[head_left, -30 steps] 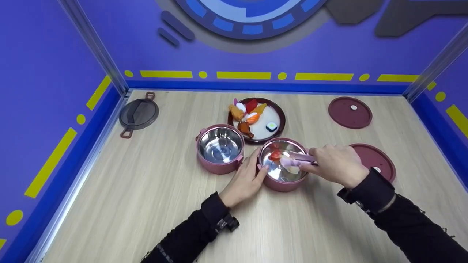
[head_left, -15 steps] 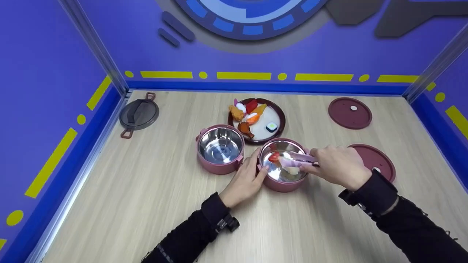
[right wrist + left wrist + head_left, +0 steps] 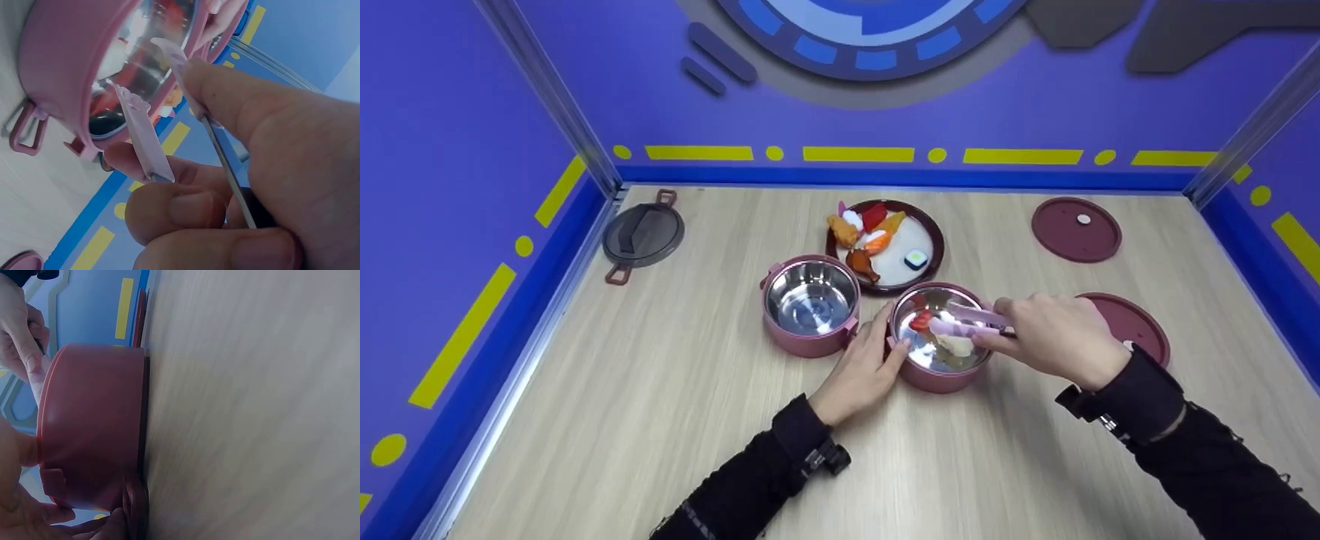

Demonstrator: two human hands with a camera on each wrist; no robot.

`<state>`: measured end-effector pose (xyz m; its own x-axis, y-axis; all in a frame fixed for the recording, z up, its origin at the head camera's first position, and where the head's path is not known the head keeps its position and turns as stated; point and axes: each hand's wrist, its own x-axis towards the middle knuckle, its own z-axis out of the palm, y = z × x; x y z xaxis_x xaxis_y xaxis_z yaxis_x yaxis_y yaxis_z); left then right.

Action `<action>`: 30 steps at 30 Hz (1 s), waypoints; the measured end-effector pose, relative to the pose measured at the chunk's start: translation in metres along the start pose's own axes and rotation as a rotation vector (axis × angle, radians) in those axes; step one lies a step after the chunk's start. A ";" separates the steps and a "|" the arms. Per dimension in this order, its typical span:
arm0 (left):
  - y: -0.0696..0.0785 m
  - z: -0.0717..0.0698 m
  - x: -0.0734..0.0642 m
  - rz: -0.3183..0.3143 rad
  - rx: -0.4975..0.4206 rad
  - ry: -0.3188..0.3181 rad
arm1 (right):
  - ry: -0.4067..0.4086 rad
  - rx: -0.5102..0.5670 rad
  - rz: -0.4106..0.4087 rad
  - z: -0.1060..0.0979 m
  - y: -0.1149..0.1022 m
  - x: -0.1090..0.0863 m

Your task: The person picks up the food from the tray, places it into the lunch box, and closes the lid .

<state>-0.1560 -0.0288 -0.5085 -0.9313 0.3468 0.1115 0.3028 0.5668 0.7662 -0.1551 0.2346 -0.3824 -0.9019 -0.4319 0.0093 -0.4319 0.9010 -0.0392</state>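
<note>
My left hand holds the near-left side of a round pink lunch box, thumb at its rim and fingers along its side by the latch. My right hand grips pink-tipped metal tongs, whose tips reach into the steel interior. In the right wrist view the tongs' two tips stand apart with nothing between them. Inside the box lie a red strawberry-like piece and a pale piece. Left of it stands a second pink lunch box, whose steel inside shows no food.
Behind the boxes is a dark-rimmed plate with several toy foods, including a drumstick and a sushi roll. Two maroon lids lie at the right. A grey lid with handles lies far left. Walls enclose the table.
The tongs' tips have spread a little wider inside the box, and the pale piece shows more below them. My left hand and both boxes have stayed in place.
</note>
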 end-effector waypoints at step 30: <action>-0.013 0.007 0.004 0.054 0.001 0.028 | 0.180 -0.113 0.007 -0.009 -0.048 0.072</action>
<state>-0.1624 -0.0292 -0.5222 -0.9188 0.3557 0.1709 0.3532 0.5482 0.7581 -0.1997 0.1604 -0.3712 -0.8873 -0.4210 0.1880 -0.4151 0.9069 0.0719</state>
